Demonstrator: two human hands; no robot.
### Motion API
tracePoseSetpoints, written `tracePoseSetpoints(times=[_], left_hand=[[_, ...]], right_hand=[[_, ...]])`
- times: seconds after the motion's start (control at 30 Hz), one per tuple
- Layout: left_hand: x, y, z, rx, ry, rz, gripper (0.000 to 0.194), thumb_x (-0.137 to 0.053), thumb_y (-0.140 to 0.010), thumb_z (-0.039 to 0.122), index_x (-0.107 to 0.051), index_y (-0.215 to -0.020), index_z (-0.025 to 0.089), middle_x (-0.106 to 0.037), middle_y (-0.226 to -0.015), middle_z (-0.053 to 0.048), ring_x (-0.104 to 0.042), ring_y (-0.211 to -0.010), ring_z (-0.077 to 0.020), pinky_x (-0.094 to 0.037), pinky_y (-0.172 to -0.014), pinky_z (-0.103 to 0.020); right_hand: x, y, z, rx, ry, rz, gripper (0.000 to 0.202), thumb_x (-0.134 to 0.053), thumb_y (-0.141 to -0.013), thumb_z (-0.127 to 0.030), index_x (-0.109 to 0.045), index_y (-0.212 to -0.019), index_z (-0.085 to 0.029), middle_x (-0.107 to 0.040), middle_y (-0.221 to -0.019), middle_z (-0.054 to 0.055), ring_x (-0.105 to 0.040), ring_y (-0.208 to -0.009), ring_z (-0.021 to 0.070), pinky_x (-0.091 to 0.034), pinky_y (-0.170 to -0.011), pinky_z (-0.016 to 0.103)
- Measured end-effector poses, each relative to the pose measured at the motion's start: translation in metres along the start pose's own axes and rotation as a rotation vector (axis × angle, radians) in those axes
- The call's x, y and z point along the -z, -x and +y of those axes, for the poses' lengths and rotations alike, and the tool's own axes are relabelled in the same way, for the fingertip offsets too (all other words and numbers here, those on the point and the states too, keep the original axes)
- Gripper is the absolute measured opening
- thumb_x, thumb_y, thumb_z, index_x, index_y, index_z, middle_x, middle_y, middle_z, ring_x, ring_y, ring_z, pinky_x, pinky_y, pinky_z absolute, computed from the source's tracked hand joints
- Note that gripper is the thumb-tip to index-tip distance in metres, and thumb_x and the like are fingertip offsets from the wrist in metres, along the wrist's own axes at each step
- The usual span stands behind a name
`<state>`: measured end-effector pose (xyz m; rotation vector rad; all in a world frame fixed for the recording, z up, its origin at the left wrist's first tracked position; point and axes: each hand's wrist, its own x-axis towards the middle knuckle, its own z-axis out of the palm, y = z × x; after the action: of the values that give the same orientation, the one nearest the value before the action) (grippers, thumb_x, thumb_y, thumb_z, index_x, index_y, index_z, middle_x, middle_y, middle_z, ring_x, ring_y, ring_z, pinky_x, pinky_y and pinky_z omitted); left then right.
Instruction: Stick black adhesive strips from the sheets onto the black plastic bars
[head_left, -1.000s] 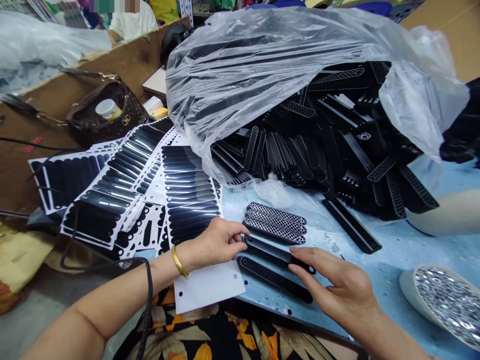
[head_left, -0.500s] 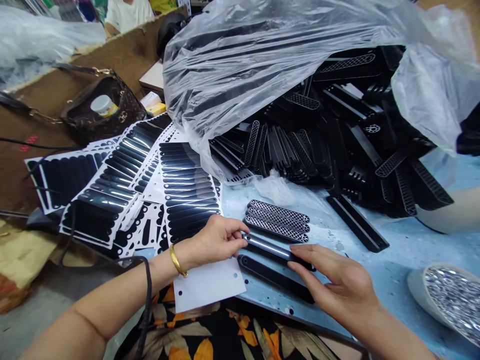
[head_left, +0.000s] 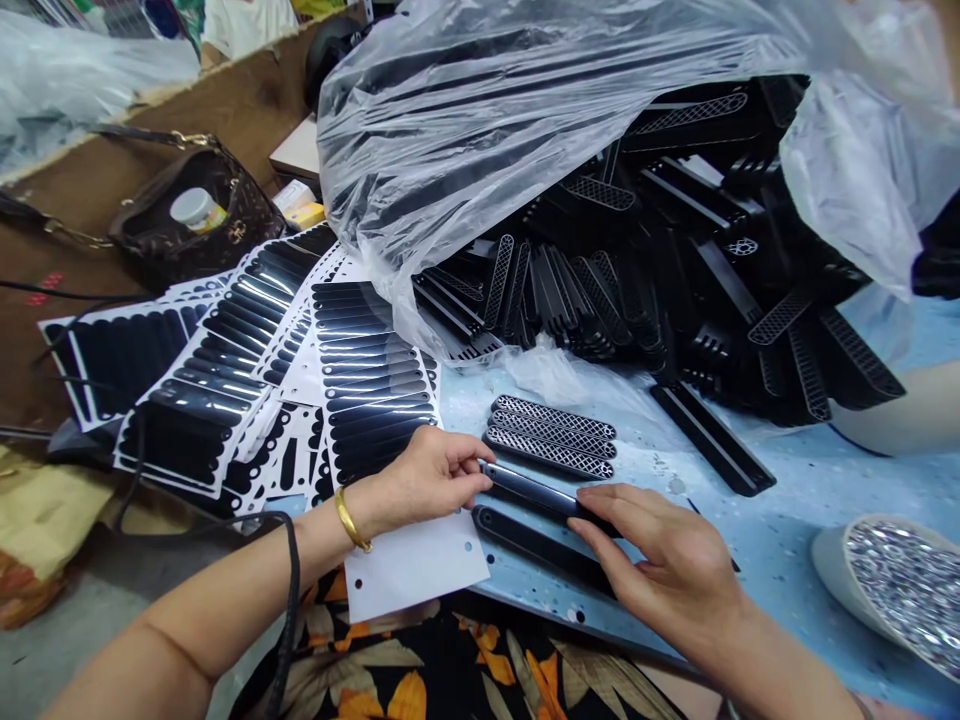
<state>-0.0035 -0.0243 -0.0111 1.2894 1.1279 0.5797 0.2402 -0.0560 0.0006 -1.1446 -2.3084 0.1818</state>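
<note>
a: what crowds the spot?
b: clear plastic bag (head_left: 450, 130) slumped over the far side, mouth open on a heap of black pieces (head_left: 600, 300). sheets of black strips (head_left: 375, 380) overlap to the left. black cord (head_left: 292, 600) crosses over the left forearm. three patterned bars (head_left: 551, 438) side by side, just beyond the hands; one plain bar (head_left: 525, 540) just nearer, partly hidden by the right hand (head_left: 667, 550).
a: edges, open room?
b: near edge of the blue table (head_left: 780, 540) runs just below the plain bar, patterned cloth (head_left: 465, 670) under it. white card (head_left: 420, 570) below the left hand (head_left: 435, 475). widest bare stretch: right, between right hand and the bowl of shiny bits (head_left: 829, 560).
a: and the work?
b: dark bar (head_left: 532, 488), between the patterned bars and the plain one. left thumb and fingers pinched on its left end; right thumb and fingers clamped near its other end.
a: its lie?
b: long axis slants from upper left to lower right, roughly parallel to its neighbours. right end points toward the right palm.
</note>
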Motion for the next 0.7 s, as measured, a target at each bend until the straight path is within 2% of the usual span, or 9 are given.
tracePoseSetpoints(times=[0.47,0.7], left_hand=[[0.0004,-0.0029,0.0055,0.102,0.08,-0.004,0.018,-0.064,-0.072,0.007,-0.07,-0.089,0.007,-0.059,-0.053,0.005,-0.059,-0.043,-0.0064,-0.043,-0.043,-0.013],[0.0,-0.0041,0.0051,0.108,0.11,-0.004,0.016,-0.065,-0.071,0.007,-0.069,-0.086,0.008,-0.059,-0.053,0.005,-0.06,-0.043,-0.0072,-0.041,-0.041,-0.012]], right_hand=[[0.0006,-0.0012,-0.0009,-0.027,0.001,-0.01,0.019,-0.052,-0.091,-0.017,-0.067,-0.08,-0.015,-0.074,-0.075,0.008,-0.07,-0.065,0.0179,-0.056,-0.06,0.027],[-0.0006,-0.0004,-0.002,-0.056,0.008,-0.039,0.02,-0.052,-0.089,-0.018,-0.068,-0.077,-0.017,-0.072,-0.071,0.006,-0.068,-0.059,0.0172,-0.054,-0.055,0.028]])
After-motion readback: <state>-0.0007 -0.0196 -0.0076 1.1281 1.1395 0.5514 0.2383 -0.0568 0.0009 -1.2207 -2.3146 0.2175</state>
